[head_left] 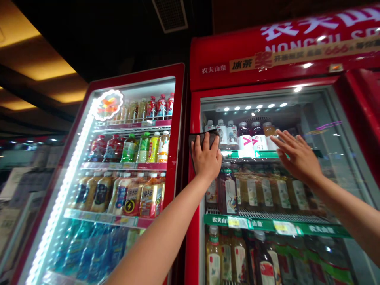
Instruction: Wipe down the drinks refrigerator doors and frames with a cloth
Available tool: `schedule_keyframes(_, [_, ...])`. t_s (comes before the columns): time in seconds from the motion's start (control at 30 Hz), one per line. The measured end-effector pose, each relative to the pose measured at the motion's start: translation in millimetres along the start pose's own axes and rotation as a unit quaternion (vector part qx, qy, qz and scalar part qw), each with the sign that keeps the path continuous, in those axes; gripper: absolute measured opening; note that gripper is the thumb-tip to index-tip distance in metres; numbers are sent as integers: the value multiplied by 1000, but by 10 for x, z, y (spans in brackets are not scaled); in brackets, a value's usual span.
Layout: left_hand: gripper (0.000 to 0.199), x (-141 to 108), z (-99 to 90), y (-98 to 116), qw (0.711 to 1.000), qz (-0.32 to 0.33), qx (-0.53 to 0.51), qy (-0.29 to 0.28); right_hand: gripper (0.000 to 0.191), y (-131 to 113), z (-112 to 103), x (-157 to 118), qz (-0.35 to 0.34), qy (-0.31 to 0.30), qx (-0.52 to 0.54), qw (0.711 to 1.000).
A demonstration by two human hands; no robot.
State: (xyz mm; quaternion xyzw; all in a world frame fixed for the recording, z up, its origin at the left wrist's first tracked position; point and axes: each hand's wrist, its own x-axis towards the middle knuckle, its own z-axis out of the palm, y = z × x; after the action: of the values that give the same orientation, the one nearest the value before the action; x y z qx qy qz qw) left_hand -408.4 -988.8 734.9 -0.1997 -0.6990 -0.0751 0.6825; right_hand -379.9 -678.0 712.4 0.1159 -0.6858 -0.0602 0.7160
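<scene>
My left hand (pixel 207 160) presses a dark folded cloth (pixel 194 138) flat against the left edge of a red drinks fridge's glass door (pixel 314 114), where the glass meets the red frame. Its fingers lie spread over the cloth, whose edges show above and to the left of them. Farther right, my right hand (pixel 298 156) is raised in front of the same glass with fingers stretched out, holding nothing. Whether its palm touches the glass I cannot tell. Behind the door, bottles with white labels (pixel 246 141) stand on the upper shelf, between the two hands.
To the left stands a second red-framed fridge (pixel 179 114) with a lit edge and several rows of bottles (pixel 145 194). A red sign panel (pixel 219 51) tops the right fridge. Lower shelves with green strips (pixel 267 224) hold more bottles. A ceiling vent (pixel 170 16) is overhead.
</scene>
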Motion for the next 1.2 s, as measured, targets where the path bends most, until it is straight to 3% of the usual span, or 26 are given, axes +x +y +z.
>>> schedule_keyframes(0.13, [55, -535, -37, -83, 988, 149, -15, -36, 46, 7, 20, -3, 2, -4, 7, 1000])
schedule_keyframes(0.2, [56, -658, -65, -165, 980, 194, -16, -49, 47, 1, 32, 3, 7, -4, 9, 1000])
schedule_keyframes(0.27, [56, -578, -58, -154, 982, 184, -16, -47, 48, -3, 42, 14, 9, 4, 12, 1000])
schedule_keyframes(0.33, [56, -350, -5, 5, 992, 123, -19, -29, 50, 2, 46, 25, 9, 11, 14, 1000])
schedule_keyframes(0.43, [54, -16, 118, 445, 999, 26, -32, 3, 51, 24, 39, 45, 4, 2, 10, 1000])
schedule_keyframes(0.5, [53, 33, 185, 720, 998, 32, -45, 9, 50, 41, 31, 59, 3, -5, 6, 1000])
schedule_keyframes(0.6, [52, -166, 220, 837, 985, 161, -61, -9, 48, 57, 31, 71, 3, -5, 3, 1000])
schedule_keyframes(0.67, [53, -336, 196, 694, 964, 257, -65, -26, 48, 59, 43, 72, 2, 0, 1, 1000])
schedule_keyframes(0.73, [54, -404, 150, 478, 950, 303, -61, -37, 49, 54, 59, 70, 1, 8, 0, 1000])
schedule_keyframes(0.8, [53, -322, 119, 328, 963, 263, -50, -27, 50, 45, 71, 70, 2, 15, 0, 1000])
schedule_keyframes(0.87, [51, -125, 132, 345, 987, 153, -42, 5, 50, 34, 72, 74, 4, 20, -1, 1000])
schedule_keyframes(0.93, [50, 87, 189, 536, 997, 44, -43, 41, 50, 28, 63, 81, 6, 19, -2, 1000])
schedule_keyframes(1.0, [51, 204, 264, 810, 997, 8, -49, 55, 52, 27, 47, 90, 4, 14, 0, 1000])
schedule_keyframes(1.1, [52, 68, 332, 1092, 994, 87, -59, 34, 52, 35, 25, 97, -1, 5, 8, 1000])
schedule_keyframes(1.2, [52, -340, 291, 1019, 976, 208, -67, -3, 50, 46, 15, 95, -1, -7, 13, 1000])
